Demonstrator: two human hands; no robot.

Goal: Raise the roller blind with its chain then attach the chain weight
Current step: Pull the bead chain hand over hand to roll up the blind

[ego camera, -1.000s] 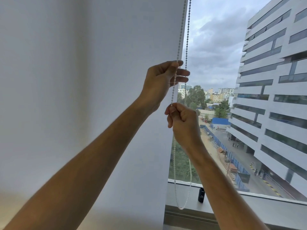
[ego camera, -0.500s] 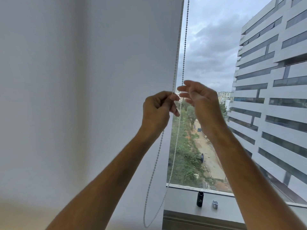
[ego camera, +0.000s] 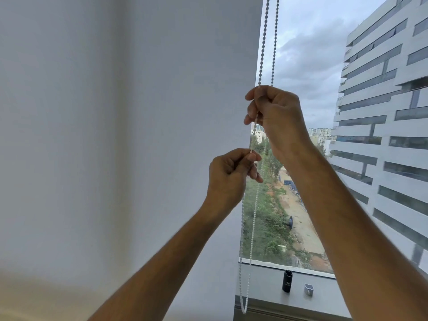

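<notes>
I see the white beaded loop chain (ego camera: 264, 42) as two strands dropping from 12 o'clock along the right edge of the plain white fabric roller blind (ego camera: 139, 112). My right hand (ego camera: 275, 112) is fisted round it at 1 o'clock. My left hand (ego camera: 229, 174) sits just below, thumb and finger pinching one strand. The loop's bottom hangs at 5 o'clock in front of the grey windowsill (ego camera: 324, 295). On the sill stand a black cylindrical chain weight (ego camera: 287, 281) and, beside it, a small pale grey plastic piece (ego camera: 308, 289).
</notes>
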